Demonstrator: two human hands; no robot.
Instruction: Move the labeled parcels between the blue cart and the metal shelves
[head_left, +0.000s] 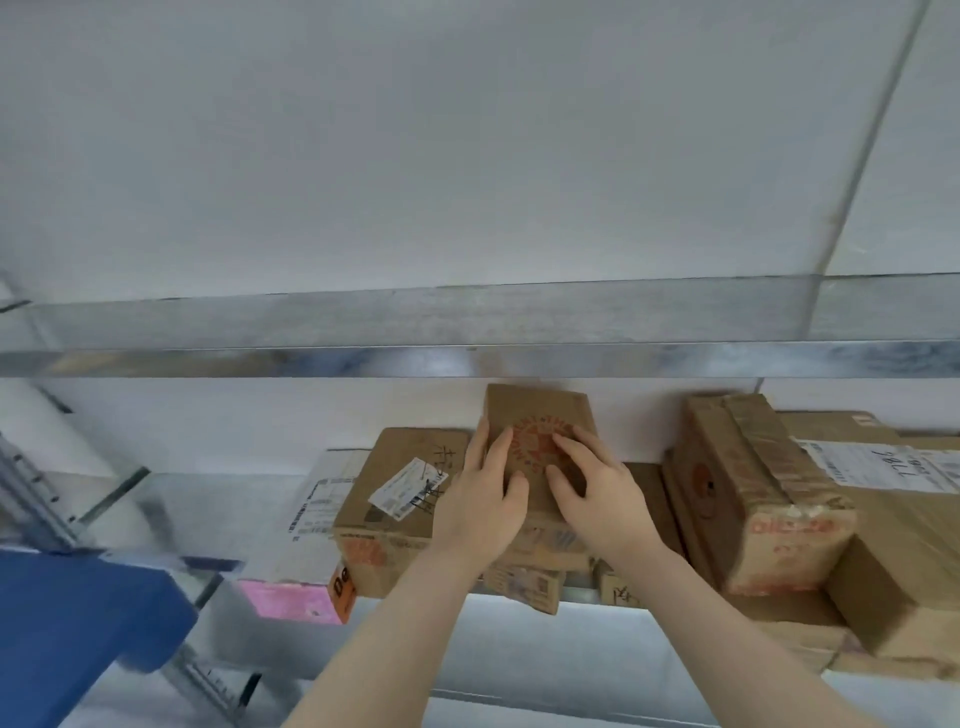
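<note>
The small box (537, 415) with the round red stamp sits on top of other boxes on the metal shelf (171, 499), between the box with the white label (395, 519) on its left and a taped box (753, 493) on its right. Both hands are on it. The left hand (483, 499) holds its left edge, fingers along the side and thumb on the stamped face. The right hand (592, 493) rests on that face with its fingers spread and arched, the tips pressing down, not wrapped around anything. The blue cart (78, 623) shows at the lower left, well apart from the box. The step looks like either seating this box on the stack or starting to lift it off; one picture cannot settle which. To lift it, the right hand would need a hold on the right edge; to leave it, both hands should let go only once it sits flat.
</note>
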